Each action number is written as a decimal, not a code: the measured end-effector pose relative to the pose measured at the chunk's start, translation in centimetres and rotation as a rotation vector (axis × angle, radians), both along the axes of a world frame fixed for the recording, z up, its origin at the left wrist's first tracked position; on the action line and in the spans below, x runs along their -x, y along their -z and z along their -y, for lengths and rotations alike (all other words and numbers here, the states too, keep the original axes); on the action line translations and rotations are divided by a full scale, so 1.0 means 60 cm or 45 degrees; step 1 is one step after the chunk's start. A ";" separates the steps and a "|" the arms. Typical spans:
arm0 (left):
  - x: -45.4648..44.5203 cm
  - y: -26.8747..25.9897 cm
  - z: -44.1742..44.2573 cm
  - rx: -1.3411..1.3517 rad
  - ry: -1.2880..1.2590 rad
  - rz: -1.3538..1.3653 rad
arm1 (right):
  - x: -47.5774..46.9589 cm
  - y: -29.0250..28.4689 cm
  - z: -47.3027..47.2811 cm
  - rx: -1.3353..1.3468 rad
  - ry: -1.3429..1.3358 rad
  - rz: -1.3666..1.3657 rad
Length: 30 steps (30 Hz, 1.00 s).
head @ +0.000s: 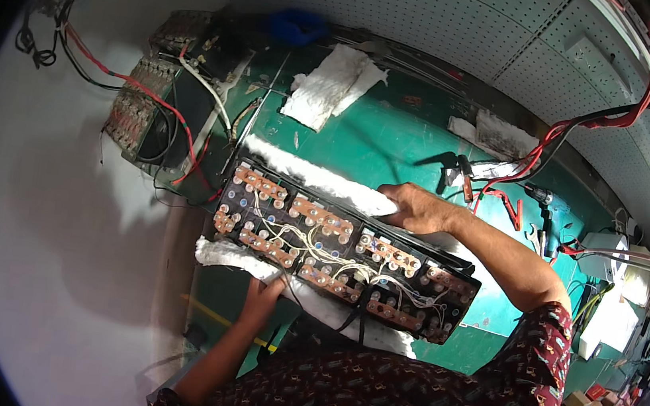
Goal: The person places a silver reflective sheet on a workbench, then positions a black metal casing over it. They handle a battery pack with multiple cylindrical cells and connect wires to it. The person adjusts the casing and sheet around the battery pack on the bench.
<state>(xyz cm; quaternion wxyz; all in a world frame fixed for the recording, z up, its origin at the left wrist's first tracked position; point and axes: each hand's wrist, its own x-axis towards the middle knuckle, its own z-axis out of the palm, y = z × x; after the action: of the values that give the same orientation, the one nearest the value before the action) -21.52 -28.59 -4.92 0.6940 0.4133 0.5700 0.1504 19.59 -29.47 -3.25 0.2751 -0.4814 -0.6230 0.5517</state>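
A long black battery pack (325, 257) lies before me, with copper busbars, bolted terminals and thin white wires on top. White fibre padding (322, 178) runs along its far side, and a second strip of white padding (337, 309) runs along its near side. My right hand (417, 209) grips the far padding near its right end, thumb over the edge. Against the near padding, towards the left, rests my left hand (267, 289), its fingers partly hidden beneath it. A black cable tie or strap hangs over the pack's near edge.
Behind the pack, white padding pieces (329, 86) lie on the green bench (380, 143). Another battery block (143, 110) with red and black cables stands at left. At right are a hammer (465, 178), a red clamp (513, 211), a wrench (533, 237) and a cordless drill (549, 213).
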 end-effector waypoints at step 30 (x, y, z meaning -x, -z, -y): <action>0.003 0.083 0.002 -0.009 0.429 0.425 | 0.061 0.044 0.019 -0.056 0.434 0.360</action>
<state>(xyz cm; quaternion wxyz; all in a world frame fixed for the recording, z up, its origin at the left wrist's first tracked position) -21.72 -28.72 -9.88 0.7926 0.4743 0.3698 0.1007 15.92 -30.62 -5.86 0.2848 -0.6463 -0.5768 0.4106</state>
